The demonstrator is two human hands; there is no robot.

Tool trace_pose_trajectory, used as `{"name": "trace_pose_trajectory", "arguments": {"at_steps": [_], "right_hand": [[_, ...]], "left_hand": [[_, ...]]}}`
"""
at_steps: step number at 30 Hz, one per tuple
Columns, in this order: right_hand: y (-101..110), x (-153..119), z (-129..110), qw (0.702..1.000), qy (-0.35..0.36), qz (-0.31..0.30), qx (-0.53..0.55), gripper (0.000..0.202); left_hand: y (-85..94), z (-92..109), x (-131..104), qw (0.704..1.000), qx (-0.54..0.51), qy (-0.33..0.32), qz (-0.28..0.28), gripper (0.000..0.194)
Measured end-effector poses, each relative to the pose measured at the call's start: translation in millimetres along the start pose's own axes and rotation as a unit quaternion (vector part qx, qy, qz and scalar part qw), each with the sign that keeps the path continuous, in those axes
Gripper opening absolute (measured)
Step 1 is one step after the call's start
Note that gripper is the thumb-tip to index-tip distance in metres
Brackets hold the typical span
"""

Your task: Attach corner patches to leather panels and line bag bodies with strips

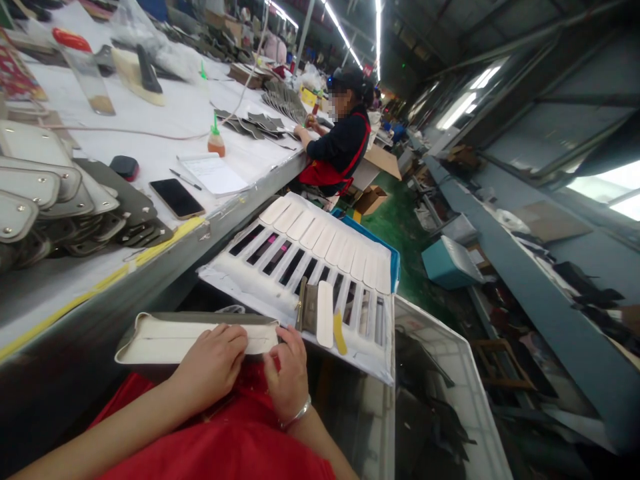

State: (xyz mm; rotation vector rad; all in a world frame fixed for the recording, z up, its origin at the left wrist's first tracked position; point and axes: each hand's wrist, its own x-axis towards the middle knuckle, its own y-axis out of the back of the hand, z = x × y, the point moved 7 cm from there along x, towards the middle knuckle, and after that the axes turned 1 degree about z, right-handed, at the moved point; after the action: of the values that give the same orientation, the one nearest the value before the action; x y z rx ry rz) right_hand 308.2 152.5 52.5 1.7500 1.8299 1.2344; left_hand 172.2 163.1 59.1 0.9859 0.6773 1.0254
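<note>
Green floor (pixel 387 213) lies behind the slotted white rack (pixel 237 267) at centre. At lower left-centre of the frame, we hold the white-lined workpiece (pixel 165 341) with our left hand (pixel 215 357), fingers curled; our right hand (pixel 290 373), partly open, contacts its right end.

Strip lights (pixel 342 32) are glowing overhead, windows (pixel 463 100) are brightening the right, and green floor (pixel 400 212) is running beside the counter (pixel 200 247).
</note>
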Motion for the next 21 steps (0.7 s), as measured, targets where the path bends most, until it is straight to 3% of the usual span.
{"name": "trace_pose_trajectory", "arguments": {"at_steps": [4, 6, 9, 12, 14, 16, 21], "right_hand": [[1, -2, 1, 0.997, -0.049, 0.034, -0.052, 0.010], [3, -5, 13, 0.990, -0.125, 0.031, -0.057, 0.025], [-13, -13, 33, 0.964, -0.251, -0.084, 0.009, 0.034], [-41, -27, 36, 0.890, -0.358, -0.211, 0.187, 0.047], [-55, -34, 30, 0.824, -0.425, -0.233, 0.293, 0.051], [-63, -36, 21, 0.776, -0.469, -0.228, 0.355, 0.052], [-74, -31, 3, 0.733, -0.494, -0.198, 0.423, 0.052]], "left_hand": [[-0.8, 0, 4, 0.998, 0.043, 0.036, 0.001, 0.022], [-0.3, 1, 5, 0.998, 0.054, 0.040, -0.003, 0.022], [0.0, 2, 6, 0.997, 0.064, 0.040, -0.009, 0.022], [1.1, 2, 6, 0.997, 0.067, 0.039, -0.006, 0.022], [2.3, 1, 5, 0.997, 0.065, 0.040, -0.003, 0.023], [3.3, 0, 6, 0.997, 0.061, 0.042, -0.003, 0.023], [4.1, -6, 8, 0.998, 0.044, 0.045, -0.008, 0.024]]}}
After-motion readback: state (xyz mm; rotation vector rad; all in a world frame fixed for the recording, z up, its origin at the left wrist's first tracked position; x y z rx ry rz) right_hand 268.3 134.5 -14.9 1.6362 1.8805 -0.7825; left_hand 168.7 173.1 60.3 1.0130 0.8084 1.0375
